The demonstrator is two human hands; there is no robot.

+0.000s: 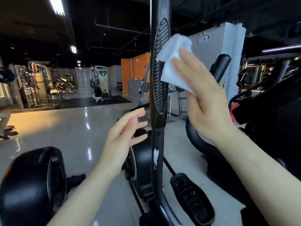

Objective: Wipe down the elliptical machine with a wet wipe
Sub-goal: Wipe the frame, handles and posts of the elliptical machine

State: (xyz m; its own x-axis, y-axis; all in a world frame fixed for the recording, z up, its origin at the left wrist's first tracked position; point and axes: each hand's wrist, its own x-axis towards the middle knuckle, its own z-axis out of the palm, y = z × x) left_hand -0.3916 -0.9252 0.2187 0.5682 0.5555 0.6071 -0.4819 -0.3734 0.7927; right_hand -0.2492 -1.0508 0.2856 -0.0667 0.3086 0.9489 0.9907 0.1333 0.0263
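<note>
Nearest, right hand [206,101] presses a wet wipe [175,62] flat-fingered against the elliptical's ribbed upright panel [160,67] to scrub it, while left hand [125,132] hovers open, empty.

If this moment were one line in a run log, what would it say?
step: wiping | right hand: presses wet wipe on upright post | left hand: open beside post, holds nothing | pedal: untouched

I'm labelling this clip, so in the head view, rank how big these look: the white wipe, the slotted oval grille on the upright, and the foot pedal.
Largest to smallest, as they look here:
1. slotted oval grille, the longest
2. foot pedal, though it's nearer the camera, so unsure
3. white wipe, partly hidden by the right hand
</note>
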